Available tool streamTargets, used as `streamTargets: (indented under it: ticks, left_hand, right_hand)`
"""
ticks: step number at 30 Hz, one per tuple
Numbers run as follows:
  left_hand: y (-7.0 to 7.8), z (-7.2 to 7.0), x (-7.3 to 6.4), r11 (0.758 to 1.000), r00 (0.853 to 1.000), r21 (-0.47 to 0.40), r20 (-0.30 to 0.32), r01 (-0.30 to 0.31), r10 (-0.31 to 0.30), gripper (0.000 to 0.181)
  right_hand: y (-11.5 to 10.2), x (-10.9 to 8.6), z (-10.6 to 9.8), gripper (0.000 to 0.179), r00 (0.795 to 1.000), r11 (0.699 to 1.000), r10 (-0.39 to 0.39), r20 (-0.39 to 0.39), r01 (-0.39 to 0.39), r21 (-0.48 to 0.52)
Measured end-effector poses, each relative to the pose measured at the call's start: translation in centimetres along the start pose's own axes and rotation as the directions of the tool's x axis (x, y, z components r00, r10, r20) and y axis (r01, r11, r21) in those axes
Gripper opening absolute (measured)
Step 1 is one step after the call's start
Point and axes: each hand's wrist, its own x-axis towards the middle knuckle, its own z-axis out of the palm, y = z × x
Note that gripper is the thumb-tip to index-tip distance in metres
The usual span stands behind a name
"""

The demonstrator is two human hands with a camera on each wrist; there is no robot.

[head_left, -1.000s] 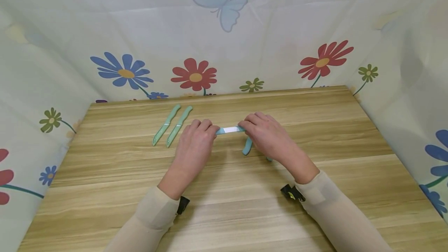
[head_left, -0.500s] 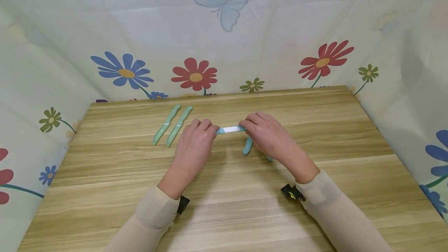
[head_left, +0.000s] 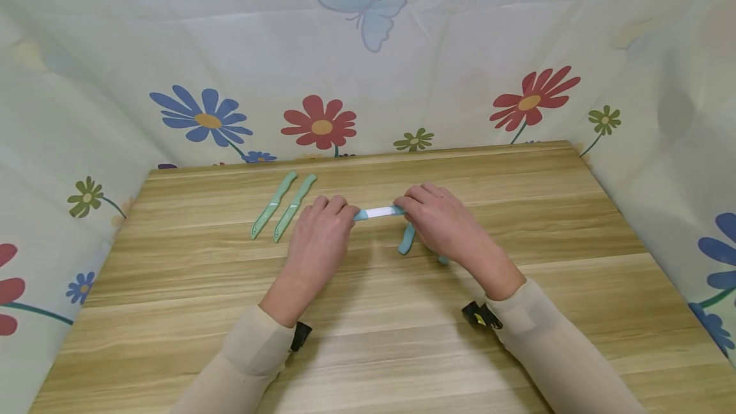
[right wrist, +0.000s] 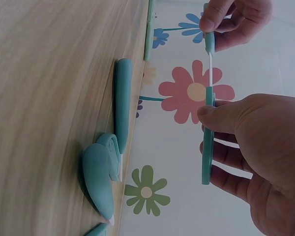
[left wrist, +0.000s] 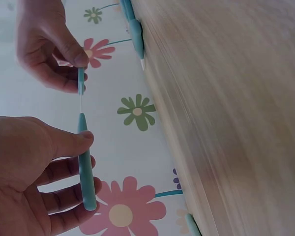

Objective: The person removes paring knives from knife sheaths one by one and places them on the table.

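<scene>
Both hands hold a blue knife with a white blade [head_left: 379, 212] above the table, level from left to right. My left hand [head_left: 319, 235] pinches its blue handle [left wrist: 86, 172], thumb on one side and fingertips on the other. The blade's far end goes into a blue sheath [right wrist: 207, 157], which my right hand [head_left: 441, 223] grips with thumb and fingers. Between handle and sheath a short stretch of blade is bare. Below the right hand lie blue-handled tools, partly hidden by it in the head view: a straight handle [right wrist: 123, 105] and a rounded handle [right wrist: 98, 177] among them.
Two light green knives [head_left: 273, 205] lie side by side, slanted, left of the left hand on the wood-grain table [head_left: 368, 350]. A white flowered cloth [head_left: 448, 69] hangs behind the table and along its sides.
The right hand has shifted very slightly to the right. The left hand, the knife's handle and the things on the table have stayed in place.
</scene>
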Motion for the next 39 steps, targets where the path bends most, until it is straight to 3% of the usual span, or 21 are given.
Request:
streamTargets:
  ticks: [13, 28, 39]
  left_hand:
    - [-0.25, -0.14, 0.01, 1.0, 1.0, 0.007, -0.023, 0.018, -0.018, 0.015]
    - [-0.37, -0.15, 0.02, 0.999, 0.999, 0.01, -0.005, 0.048, -0.048, 0.017]
    - [-0.42, -0.24, 0.06, 0.997, 0.997, 0.01, -0.019, 0.076, -0.076, 0.018]
  right_hand:
    - [0.54, -0.17, -0.2, 0.025, 1.0, 1.0, 0.012, -0.008, -0.012, 0.006]
    - [0.64, -0.21, -0.33, 0.025, 0.999, 0.999, 0.038, 0.004, -0.038, -0.011]
    - [0.63, -0.36, -0.72, 0.028, 0.996, 0.993, 0.086, 0.006, -0.085, -0.083]
